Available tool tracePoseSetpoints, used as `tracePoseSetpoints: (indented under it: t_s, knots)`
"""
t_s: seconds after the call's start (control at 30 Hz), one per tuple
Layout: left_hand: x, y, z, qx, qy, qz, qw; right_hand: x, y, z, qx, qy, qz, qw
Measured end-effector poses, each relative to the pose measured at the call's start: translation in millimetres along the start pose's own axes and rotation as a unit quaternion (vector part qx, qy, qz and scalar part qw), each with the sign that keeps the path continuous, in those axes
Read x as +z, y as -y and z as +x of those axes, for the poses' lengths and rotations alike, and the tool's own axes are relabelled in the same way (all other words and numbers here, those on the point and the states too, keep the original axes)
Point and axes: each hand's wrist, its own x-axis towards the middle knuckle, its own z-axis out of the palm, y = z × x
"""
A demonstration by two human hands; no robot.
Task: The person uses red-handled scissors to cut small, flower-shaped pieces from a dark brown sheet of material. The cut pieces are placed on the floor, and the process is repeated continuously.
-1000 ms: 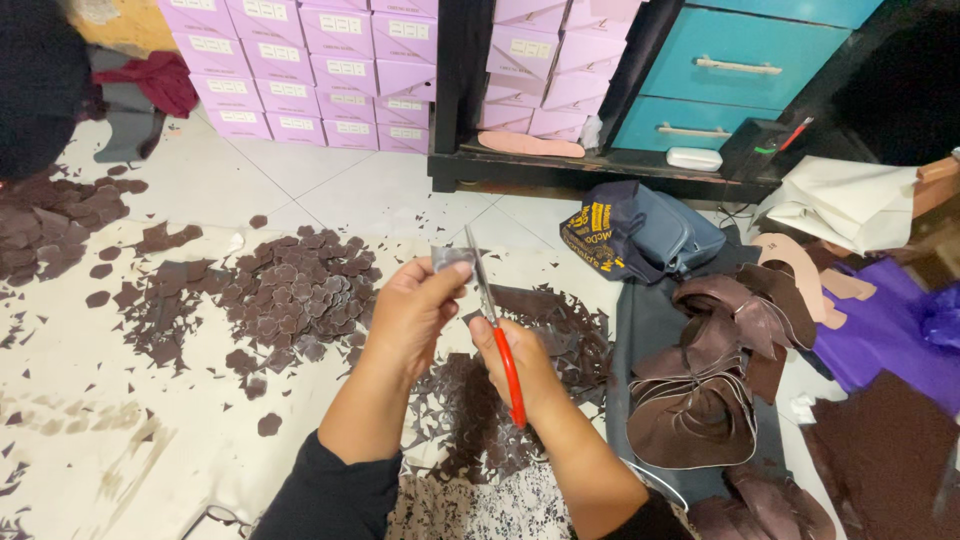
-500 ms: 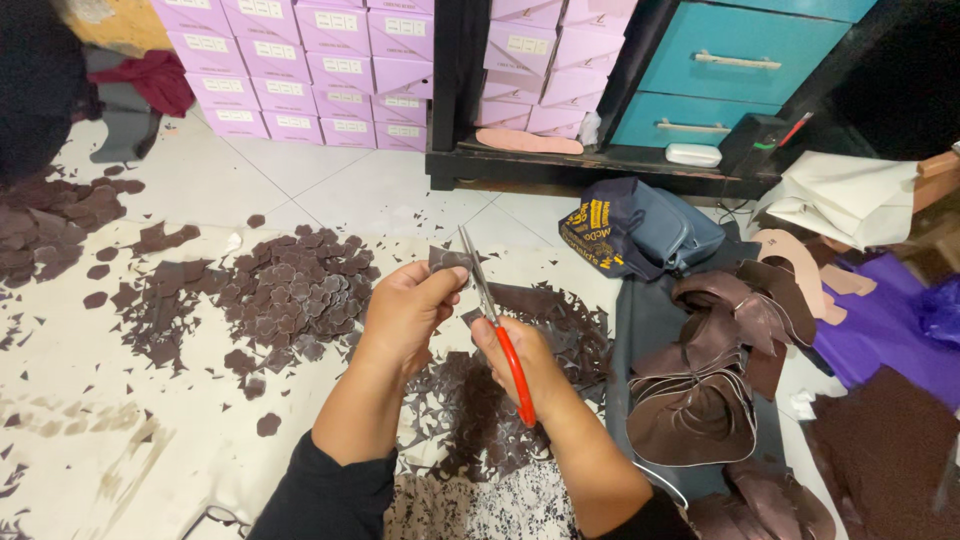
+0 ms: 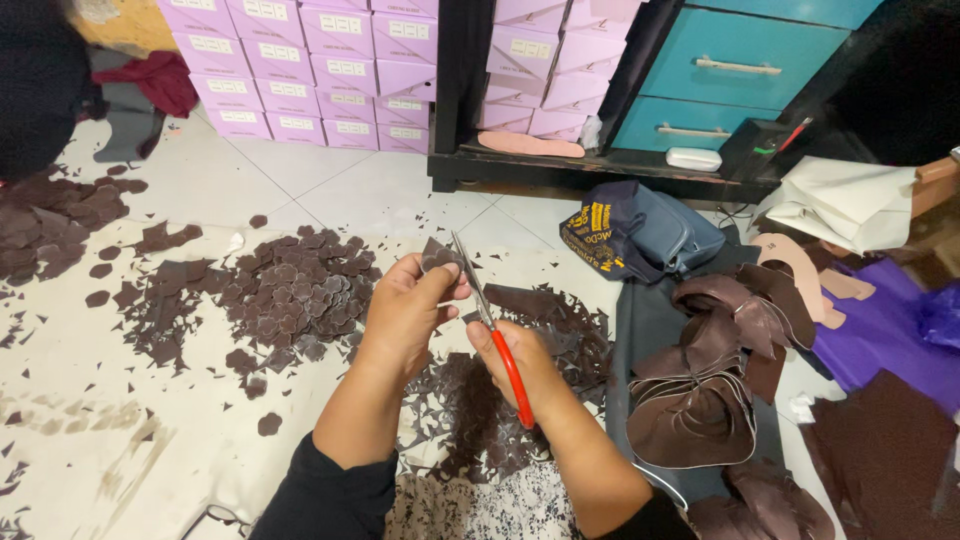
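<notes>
A person seated on the tiled floor (image 3: 380,200) trimmed a small dark brown leather piece (image 3: 438,258) with red-handled scissors (image 3: 492,325). The left hand (image 3: 410,310) held the piece up at chest height, thumb and fingers pinching it along its lower edge, while the right hand (image 3: 525,365) had its fingers curled shut through the scissor handles, the blades angled up and touching the piece's right side. Just left of the hands lay a heap of cut brown pieces (image 3: 290,295); scraps (image 3: 500,420) littered the floor below the forearms. To the right, curled brown leather strips (image 3: 710,380) rested on a dark cloth, near a blue bag (image 3: 640,230). Stacked lilac boxes (image 3: 300,70) lined the wall behind.

Clean work here would seem to call for keeping the pinching fingers well back from the blades, turning the piece with the left hand rather than twisting the scissors, and cutting with short, steady closes deep in the blades so the edge comes out smooth.
</notes>
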Motion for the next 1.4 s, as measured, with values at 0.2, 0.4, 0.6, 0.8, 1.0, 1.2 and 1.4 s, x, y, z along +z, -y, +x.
tracePoseSetpoints:
  t_s: [0.2, 0.4, 0.6, 0.8, 1.0, 1.2, 1.4]
  knots:
    - [0, 1, 3, -0.002, -0.002, -0.034, 0.999, 4, 2, -4, 0.001, 0.01, 0.042, 0.999]
    - [0, 5, 3, -0.003, 0.011, -0.01, 1.0, 0, 2, -4, -0.005, 0.026, 0.057, 0.998]
    - [2, 6, 4, 0.004, 0.006, -0.027, 1.0, 3, 0, -1, 0.012, 0.02, 0.096, 0.995]
    - [-1, 3, 4, -0.002, -0.005, -0.033, 0.999, 3, 0, -1, 0.019, 0.029, 0.1, 0.994]
    - [-2, 1, 3, 0.01, -0.01, -0.019, 1.0, 3, -2, -1, 0.019, 0.032, 0.107, 0.994]
    - [-4, 2, 4, 0.048, -0.011, 0.006, 0.999, 3, 0, -2, 0.02, 0.045, 0.108, 0.993]
    - [-3, 12, 9, 0.078, 0.004, 0.014, 0.997, -2, 3, -4, 0.015, 0.06, 0.088, 0.994]
